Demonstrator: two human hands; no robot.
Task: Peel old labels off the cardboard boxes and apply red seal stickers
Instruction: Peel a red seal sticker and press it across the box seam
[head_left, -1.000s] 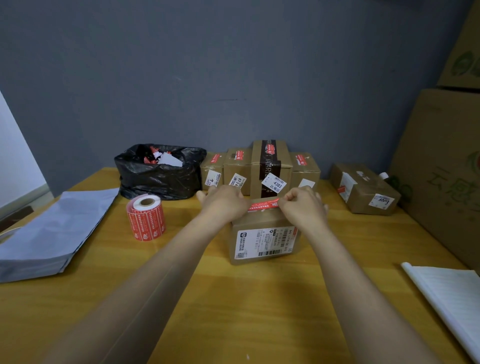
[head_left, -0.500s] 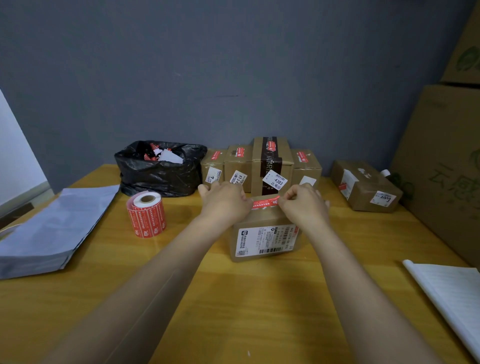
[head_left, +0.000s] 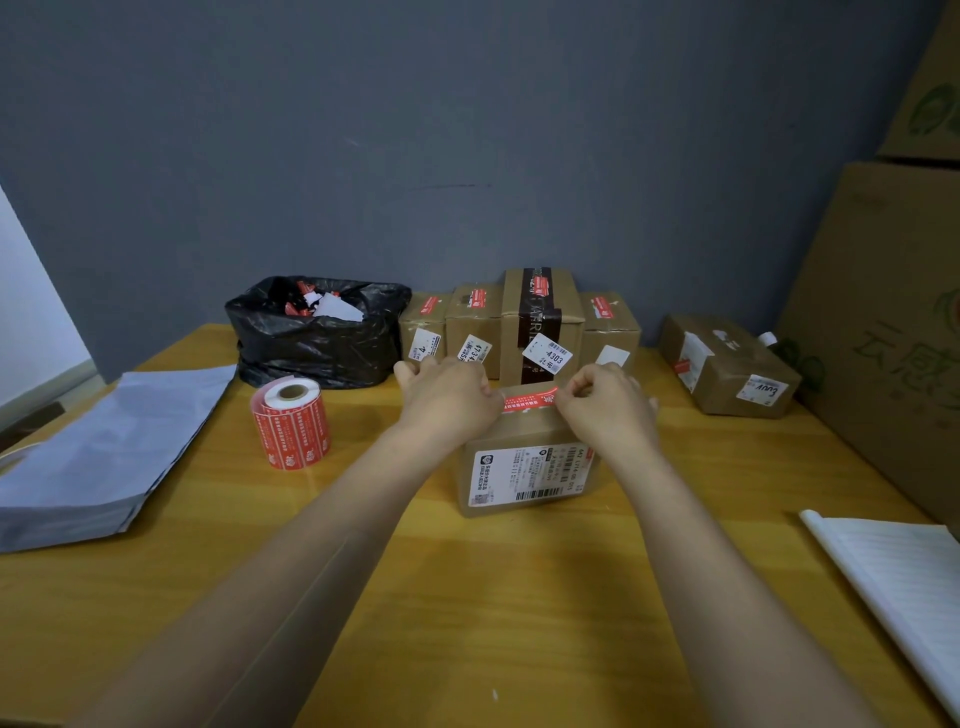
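The left grip (head_left: 447, 395) and right grip (head_left: 605, 405) hide the ends of the red seal sticker (head_left: 530, 401) they pinch, and much of the cardboard box (head_left: 519, 434) top, so whether the sticker touches it cannot be told. Print on the shipping label (head_left: 530, 475) is too small to read. The right edge cuts off the large carton (head_left: 893, 338) and notebook (head_left: 904, 582); the left edge cuts the grey mailers (head_left: 93, 457).

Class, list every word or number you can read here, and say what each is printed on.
"-4303": white tag on the tall taped box.
"云": green print on the big carton; the characters after it are unclear.
Too small or blurred: shipping label, red seal sticker, sticker roll, other tags.
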